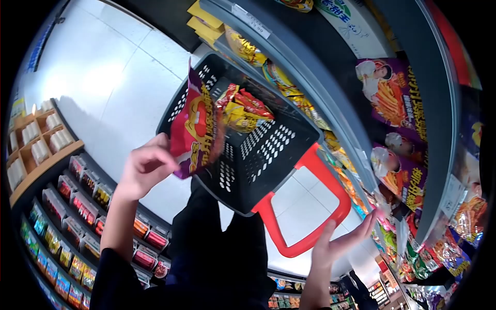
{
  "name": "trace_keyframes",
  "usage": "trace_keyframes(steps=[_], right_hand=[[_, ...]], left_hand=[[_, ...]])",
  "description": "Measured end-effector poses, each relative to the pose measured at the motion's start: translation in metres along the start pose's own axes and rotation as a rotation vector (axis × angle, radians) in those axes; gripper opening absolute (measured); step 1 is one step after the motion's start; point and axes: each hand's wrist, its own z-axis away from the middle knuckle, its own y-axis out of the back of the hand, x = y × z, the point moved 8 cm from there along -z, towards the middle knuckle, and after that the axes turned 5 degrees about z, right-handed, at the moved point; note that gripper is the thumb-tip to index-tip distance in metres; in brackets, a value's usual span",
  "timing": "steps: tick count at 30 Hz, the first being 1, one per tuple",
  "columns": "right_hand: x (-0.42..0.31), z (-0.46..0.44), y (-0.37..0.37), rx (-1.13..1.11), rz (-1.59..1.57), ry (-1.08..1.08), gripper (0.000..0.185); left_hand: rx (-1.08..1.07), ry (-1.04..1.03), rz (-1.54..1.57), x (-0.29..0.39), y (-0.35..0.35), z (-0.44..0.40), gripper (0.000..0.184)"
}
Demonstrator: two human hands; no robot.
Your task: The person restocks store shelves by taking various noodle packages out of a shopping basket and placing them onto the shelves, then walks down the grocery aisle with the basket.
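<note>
Snack pkt (195, 124) x1 in L hand (144, 168)

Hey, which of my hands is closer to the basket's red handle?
Right. Your right hand is beside the red handle, partly overlapping it in view, contact unclear. Your left hand is farther away, at the lower edge of the purple snack bag.

My left hand (147, 168) pinches the near edge of a magenta snack bag (194, 126), held tilted over the black basket (258, 192). Basket contents: red and yellow packets (245, 116). My right hand (336, 245), fingers extended, is at the red handle (297, 249); contact unclear. Purple packets (390, 95) sit on the grey shelf (299, 57), right.
</note>
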Motion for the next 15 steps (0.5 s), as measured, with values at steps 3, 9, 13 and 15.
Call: trace_keyframes(steps=[3,9,13,15], right_hand=[[0.002,-0.031,-0.034,-0.524,-0.591,0.01,0.08],[-0.063,-0.114,-0.098,-0.855,-0.701,0.34,0.115],[-0.047,-0.1,-0.143,-1.139,-1.007,-0.005,0.081],[-0.038,-0.108,-0.135,-0.99,-1.08,-0.149,0.062]], left_hand=[[-0.069,-0.106,0.09,0.056,-0.007,0.021,0.019],[-0.053,-0.44,0.407,0.087,-0.001,0.01,0.017],[0.439,-0.366,0.429,0.012,0.07,-0.011,0.053],[0.491,-0.06,1.054,0.006,0.007,-0.053,0.078]])
